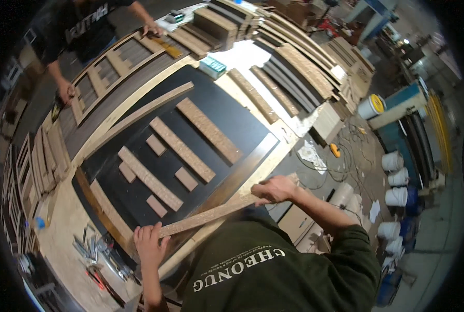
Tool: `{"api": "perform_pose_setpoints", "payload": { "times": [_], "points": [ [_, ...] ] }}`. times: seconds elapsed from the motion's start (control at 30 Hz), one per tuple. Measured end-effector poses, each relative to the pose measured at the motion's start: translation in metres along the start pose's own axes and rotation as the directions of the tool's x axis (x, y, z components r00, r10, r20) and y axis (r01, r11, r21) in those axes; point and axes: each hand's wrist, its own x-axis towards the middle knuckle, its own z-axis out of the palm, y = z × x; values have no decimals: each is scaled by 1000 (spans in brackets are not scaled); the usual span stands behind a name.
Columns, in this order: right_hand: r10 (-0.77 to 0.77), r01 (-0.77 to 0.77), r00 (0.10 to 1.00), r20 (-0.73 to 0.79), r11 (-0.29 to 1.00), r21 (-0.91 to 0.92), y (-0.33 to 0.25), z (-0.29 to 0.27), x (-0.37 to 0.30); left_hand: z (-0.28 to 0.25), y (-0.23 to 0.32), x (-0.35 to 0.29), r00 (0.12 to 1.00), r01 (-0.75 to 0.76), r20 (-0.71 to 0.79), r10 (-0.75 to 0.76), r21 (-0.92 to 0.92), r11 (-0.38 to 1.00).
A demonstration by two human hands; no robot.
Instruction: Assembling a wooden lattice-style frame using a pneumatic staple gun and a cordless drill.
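My right hand point(274, 190) is closed around a long tan particleboard strip point(211, 215) near its right end. The strip runs along the near edge of a dark panel point(159, 106). My left hand point(149, 240) rests at the strip's other end, its fingers stretched out and its thumb apart, touching the corner. Beside that hand another strip point(108, 210) lies along the panel's left edge. On the panel are several more strips, including a wide one point(209, 130), a middle one point(182, 149) and a left one point(150, 178), plus short blocks point(186, 179).
Pliers and metal tools point(101, 255) lie left of my left hand. Across the table another person's hand point(65, 92) is at a wooden frame point(104, 78). Stacked boards point(299, 73) stand at the far right. Cables point(341, 158) and white buckets point(396, 196) are on the floor.
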Motion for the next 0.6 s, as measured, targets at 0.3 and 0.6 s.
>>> {"api": "perform_pose_setpoints", "payload": {
  "times": [0.3, 0.6],
  "points": [
    [-345, 310, 910, -230, 934, -176, 4, 15, 90, 53, 13, -70, 964, 252, -62, -258, -92, 963],
    [-230, 190, 918, -322, 970, -150, 7, 17, 132, 65, -13, -41, 963, 267, -48, -266, 26, 963]
  ]
}}
